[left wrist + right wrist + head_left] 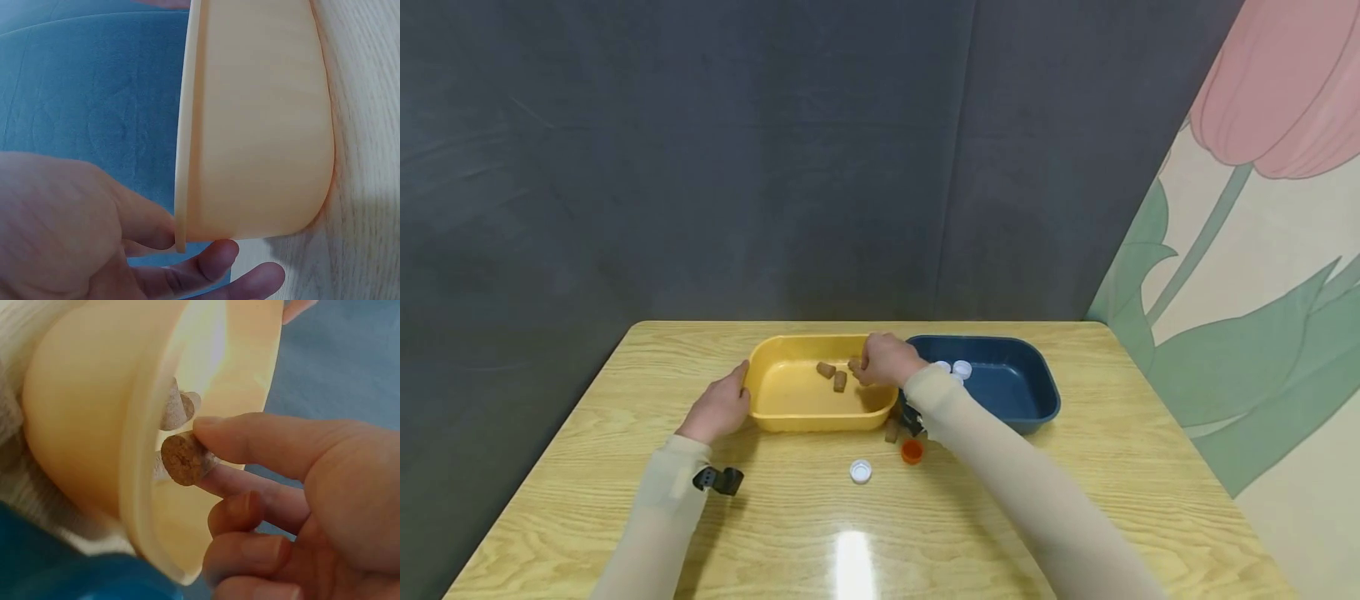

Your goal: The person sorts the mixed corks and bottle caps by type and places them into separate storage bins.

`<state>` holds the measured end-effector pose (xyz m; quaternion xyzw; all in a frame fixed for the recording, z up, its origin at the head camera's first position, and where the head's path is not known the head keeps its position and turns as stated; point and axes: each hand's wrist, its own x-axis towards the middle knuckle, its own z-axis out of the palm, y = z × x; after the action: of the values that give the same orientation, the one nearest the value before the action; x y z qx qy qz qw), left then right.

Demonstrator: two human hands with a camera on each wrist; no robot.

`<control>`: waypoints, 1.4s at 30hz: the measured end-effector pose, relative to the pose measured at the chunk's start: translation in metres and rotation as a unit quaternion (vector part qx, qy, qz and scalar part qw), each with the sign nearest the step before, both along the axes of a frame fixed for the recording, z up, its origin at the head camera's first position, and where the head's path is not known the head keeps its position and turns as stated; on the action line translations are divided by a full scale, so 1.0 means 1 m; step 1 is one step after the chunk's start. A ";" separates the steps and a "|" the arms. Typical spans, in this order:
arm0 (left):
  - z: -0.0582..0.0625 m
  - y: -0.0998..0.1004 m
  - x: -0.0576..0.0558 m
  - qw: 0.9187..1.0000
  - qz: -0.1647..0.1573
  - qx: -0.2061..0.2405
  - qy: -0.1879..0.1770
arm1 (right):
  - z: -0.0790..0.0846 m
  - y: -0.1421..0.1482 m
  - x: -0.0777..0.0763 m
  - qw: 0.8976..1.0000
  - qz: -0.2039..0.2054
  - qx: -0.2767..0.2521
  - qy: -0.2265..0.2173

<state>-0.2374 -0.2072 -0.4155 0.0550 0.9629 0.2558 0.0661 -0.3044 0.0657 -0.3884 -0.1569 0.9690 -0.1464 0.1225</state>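
Note:
A yellow tray (808, 423) stands at the middle of the table's far part, with several brown corks (826, 369) lying inside. My left hand (718, 407) grips its left end, thumb at the rim and fingers against the outer wall, as the left wrist view shows. Over the tray's right side, my right hand (887, 360) pinches a cork (182, 459) between thumb and index finger; the other fingers curl loosely. In the right wrist view more corks (175, 412) appear behind the held one, inside the tray.
A dark blue tray (1041, 392) stands right of the yellow one, holding several white bottle caps (962, 368), partly hidden by my right wrist. In front on the wooden table (775, 533) lie a cork (891, 430), an orange cap (912, 452) and a white cap (861, 472).

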 end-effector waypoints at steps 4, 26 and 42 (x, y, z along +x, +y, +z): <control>0.000 0.000 0.000 1.000 -0.005 -0.001 0.002 | -0.002 -0.005 0.001 1.000 -0.005 0.009 -0.004; 0.000 0.002 -0.001 1.000 -0.010 -0.007 -0.003 | 0.010 0.014 0.040 0.994 0.046 -0.081 0.055; 0.000 0.000 -0.001 1.000 -0.007 -0.012 -0.014 | -0.011 0.070 0.116 0.988 0.081 -0.120 0.056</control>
<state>-0.2381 -0.2072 -0.4156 0.0571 0.9644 0.2448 0.0816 -0.1887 0.1357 -0.3989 -0.2566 0.9338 -0.2418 0.0599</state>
